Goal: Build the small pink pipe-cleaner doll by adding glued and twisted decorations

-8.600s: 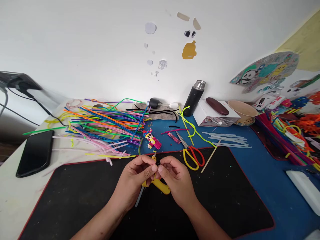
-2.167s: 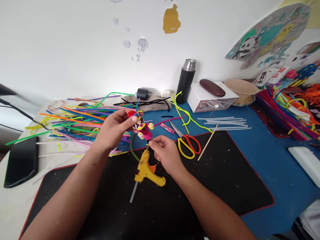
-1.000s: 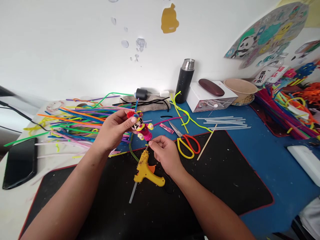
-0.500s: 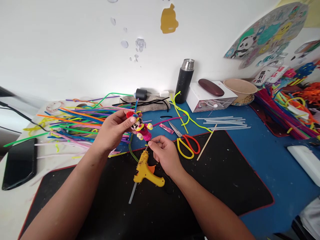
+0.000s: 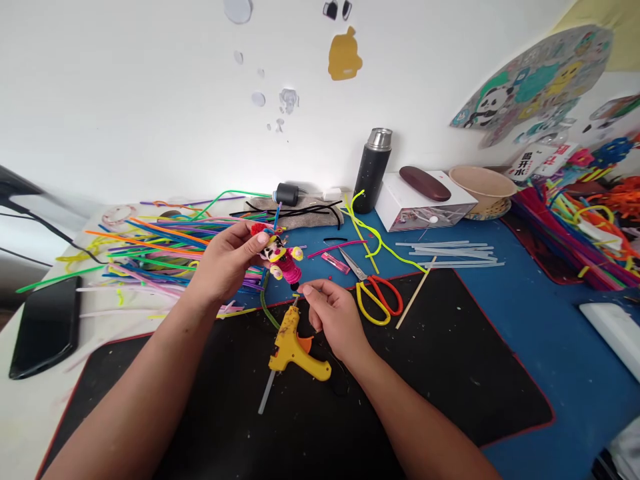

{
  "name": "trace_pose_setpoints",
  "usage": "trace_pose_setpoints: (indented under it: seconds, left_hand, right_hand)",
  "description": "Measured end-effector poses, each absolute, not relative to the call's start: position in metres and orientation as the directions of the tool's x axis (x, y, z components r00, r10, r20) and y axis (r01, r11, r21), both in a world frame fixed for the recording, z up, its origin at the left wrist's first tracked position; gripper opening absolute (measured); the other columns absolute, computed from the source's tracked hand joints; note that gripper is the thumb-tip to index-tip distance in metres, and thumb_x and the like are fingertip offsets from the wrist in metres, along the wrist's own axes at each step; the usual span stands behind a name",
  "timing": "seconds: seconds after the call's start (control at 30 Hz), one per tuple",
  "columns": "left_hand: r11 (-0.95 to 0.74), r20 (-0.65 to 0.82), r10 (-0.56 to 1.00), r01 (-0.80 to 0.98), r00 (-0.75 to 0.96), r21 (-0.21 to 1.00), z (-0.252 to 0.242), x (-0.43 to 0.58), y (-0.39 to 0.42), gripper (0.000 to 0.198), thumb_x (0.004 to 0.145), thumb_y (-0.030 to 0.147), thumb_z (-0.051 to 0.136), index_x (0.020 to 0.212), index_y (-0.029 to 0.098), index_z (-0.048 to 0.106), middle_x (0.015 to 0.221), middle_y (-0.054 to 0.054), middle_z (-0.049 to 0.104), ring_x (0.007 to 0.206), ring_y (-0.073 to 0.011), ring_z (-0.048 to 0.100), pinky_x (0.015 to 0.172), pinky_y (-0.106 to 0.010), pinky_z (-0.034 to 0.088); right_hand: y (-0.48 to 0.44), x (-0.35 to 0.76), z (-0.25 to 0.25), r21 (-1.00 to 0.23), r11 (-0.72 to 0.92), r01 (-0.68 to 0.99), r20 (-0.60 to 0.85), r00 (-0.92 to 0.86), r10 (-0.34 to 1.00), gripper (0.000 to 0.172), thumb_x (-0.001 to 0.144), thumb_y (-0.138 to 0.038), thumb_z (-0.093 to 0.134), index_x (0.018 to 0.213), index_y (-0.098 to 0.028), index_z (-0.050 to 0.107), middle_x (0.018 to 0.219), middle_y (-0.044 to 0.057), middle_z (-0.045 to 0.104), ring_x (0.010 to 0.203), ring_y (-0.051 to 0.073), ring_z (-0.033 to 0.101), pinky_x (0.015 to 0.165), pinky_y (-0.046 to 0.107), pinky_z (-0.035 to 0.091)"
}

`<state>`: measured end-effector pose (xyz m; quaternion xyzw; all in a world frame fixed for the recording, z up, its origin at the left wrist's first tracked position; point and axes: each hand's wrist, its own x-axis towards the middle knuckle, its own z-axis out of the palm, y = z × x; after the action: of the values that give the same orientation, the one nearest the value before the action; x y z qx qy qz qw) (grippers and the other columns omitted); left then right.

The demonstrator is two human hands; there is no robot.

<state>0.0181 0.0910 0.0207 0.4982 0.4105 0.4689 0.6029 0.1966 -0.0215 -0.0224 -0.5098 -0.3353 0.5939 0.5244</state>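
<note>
My left hand (image 5: 233, 257) pinches a small pipe-cleaner doll (image 5: 287, 267) by the red part at its head. The doll has a magenta body, yellow-trimmed arms and a black tip at its lower end, and it tilts down to the right. Thumb and forefinger of my right hand (image 5: 333, 313) are closed just beside that black tip; whatever they hold, if anything, is too small to make out. Below both hands a yellow glue gun (image 5: 290, 343) lies on the black mat (image 5: 425, 373), its nozzle pointing up toward the doll and a glue stick poking from its rear.
Scissors (image 5: 380, 300), a wooden stick (image 5: 416, 293) and clear glue sticks (image 5: 455, 253) lie to the right. Many coloured pipe cleaners (image 5: 150, 250) spread at the left near a phone (image 5: 45, 327). Behind stand a black flask (image 5: 373, 173), a white box (image 5: 425, 207) and a bowl (image 5: 483, 190).
My right fingertips have come slightly away from the doll's black tip. The doll stays in my left hand. The whole view has shifted a little down and to the right.
</note>
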Motion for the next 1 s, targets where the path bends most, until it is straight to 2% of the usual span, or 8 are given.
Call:
trace_pose_setpoints:
  seconds: [0.4, 1.0]
  left_hand:
    - [0.054, -0.02, 0.966, -0.125, 0.257, 0.991, 0.0239, 0.0224, 0.0878, 0.038, 0.074, 0.05, 0.091, 0.088, 0.019, 0.074, 0.081, -0.002, 0.068, 0.069, -0.016, 0.063, 0.057, -0.024, 0.054]
    - [0.089, -0.046, 0.956, -0.138, 0.288, 0.986, 0.0198, 0.0232, 0.0881, 0.036, 0.075, 0.049, 0.091, 0.083, 0.019, 0.072, 0.076, 0.0, 0.066, 0.065, -0.0141, 0.06, 0.059, -0.023, 0.055]
  right_hand:
    - [-0.0216, 0.1947, -0.02, -0.925, -0.236, -0.299, -0.257, 0.032, 0.966, 0.033, 0.082, -0.051, 0.078, 0.084, -0.019, 0.068, 0.045, -0.011, 0.042, 0.039, 0.008, 0.035, 0.043, 0.023, 0.027]
    - [-0.0218, 0.195, -0.0205, -0.927, -0.24, -0.288, -0.264, 0.049, 0.963, 0.03, 0.082, -0.049, 0.076, 0.08, -0.02, 0.066, 0.043, -0.011, 0.044, 0.039, 0.008, 0.035, 0.043, 0.023, 0.027]
